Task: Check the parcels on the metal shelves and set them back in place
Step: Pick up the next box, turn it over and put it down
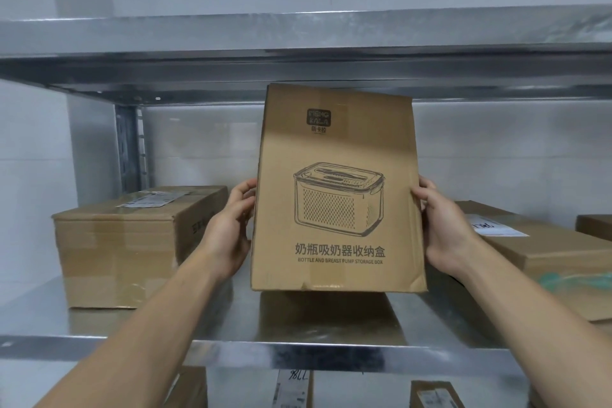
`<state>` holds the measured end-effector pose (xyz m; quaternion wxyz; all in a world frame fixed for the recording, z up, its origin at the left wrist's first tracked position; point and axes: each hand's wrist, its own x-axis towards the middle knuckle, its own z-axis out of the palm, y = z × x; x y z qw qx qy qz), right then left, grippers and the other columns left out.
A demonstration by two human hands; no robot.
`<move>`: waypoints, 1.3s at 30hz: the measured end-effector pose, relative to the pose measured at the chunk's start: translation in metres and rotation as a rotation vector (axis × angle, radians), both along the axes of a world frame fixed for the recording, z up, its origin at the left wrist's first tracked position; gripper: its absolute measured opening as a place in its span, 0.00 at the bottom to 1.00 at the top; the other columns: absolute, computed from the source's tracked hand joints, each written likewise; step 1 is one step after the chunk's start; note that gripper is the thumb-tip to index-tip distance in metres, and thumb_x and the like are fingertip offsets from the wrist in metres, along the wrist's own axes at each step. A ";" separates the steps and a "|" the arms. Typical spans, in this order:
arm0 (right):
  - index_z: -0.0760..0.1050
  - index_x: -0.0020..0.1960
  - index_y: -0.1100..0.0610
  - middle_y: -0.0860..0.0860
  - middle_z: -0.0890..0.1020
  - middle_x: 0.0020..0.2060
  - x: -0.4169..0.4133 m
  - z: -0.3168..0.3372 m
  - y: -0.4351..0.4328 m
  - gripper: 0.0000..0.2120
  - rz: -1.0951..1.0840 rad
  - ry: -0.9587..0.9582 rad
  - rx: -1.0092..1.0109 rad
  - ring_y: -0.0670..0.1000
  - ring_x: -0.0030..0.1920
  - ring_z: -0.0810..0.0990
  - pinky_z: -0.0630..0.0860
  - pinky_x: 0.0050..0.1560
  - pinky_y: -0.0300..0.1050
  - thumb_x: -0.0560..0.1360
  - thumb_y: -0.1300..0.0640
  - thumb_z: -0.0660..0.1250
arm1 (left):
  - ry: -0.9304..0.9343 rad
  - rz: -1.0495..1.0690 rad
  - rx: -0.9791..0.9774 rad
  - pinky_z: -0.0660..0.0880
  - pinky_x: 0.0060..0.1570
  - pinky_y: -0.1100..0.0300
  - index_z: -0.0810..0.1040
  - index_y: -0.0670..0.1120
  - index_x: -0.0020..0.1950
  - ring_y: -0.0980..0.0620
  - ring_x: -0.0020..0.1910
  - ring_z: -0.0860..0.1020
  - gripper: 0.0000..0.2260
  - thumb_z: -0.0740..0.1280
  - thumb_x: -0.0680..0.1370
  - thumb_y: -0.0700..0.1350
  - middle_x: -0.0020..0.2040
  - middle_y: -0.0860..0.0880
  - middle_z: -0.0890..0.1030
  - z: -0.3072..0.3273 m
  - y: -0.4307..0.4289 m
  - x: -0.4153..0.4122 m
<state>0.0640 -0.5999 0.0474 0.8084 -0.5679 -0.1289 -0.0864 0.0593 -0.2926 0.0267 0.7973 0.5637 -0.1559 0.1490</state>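
Observation:
A brown cardboard parcel (337,189), printed with a drawing of a storage box and the words "Bottle and breast pump storage box", is held upright in front of the middle metal shelf (231,346). My left hand (228,228) grips its left edge and my right hand (442,228) grips its right edge. Its printed face is turned toward me, its lower edge just above the shelf surface and its top close under the upper shelf (198,53).
A taped cardboard box (122,245) with a label lies on the shelf at the left. A long flat box (546,252) with a white label lies at the right, another box edge (594,227) behind it. Labelled parcels (293,389) stand on the shelf below.

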 end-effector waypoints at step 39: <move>0.64 0.79 0.41 0.46 0.75 0.72 0.031 -0.005 -0.004 0.22 -0.447 -0.078 -0.281 0.52 0.70 0.75 0.70 0.74 0.57 0.85 0.45 0.58 | 0.108 -0.079 0.010 0.81 0.54 0.56 0.78 0.49 0.71 0.53 0.50 0.83 0.19 0.54 0.86 0.37 0.61 0.46 0.84 0.014 -0.004 -0.014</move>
